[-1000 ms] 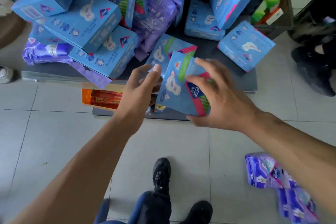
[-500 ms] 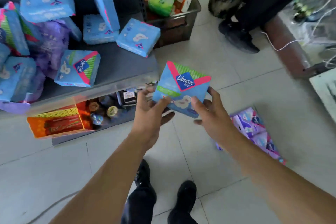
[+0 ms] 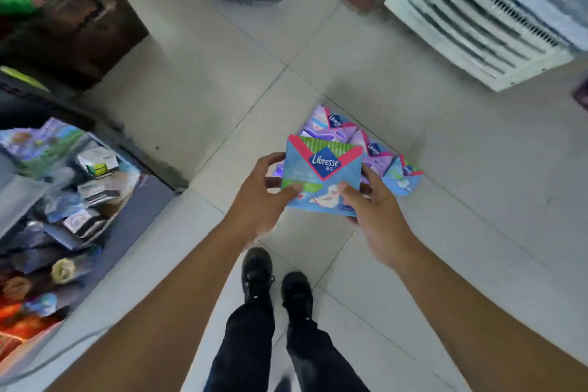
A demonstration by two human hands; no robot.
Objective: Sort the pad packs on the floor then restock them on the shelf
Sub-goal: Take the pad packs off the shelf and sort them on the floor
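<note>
Pack (image 3: 321, 180), blue, is held face-up over the floor (image 3: 222, 105), left hand (image 3: 259, 200) and right hand (image 3: 375, 216) each gripping a lower corner, just above the purple packs (image 3: 350, 140) there, probably to start its own sorted pile beside them.

The word "Libresse" reads in white script on a dark blue diamond badge on the blue, pink-edged, green-striped soft pad pack (image 3: 321, 178). At its one o'clock, purple soft pad packs (image 3: 331, 126) on the floor bear the same badge, too small to read surely.
</note>
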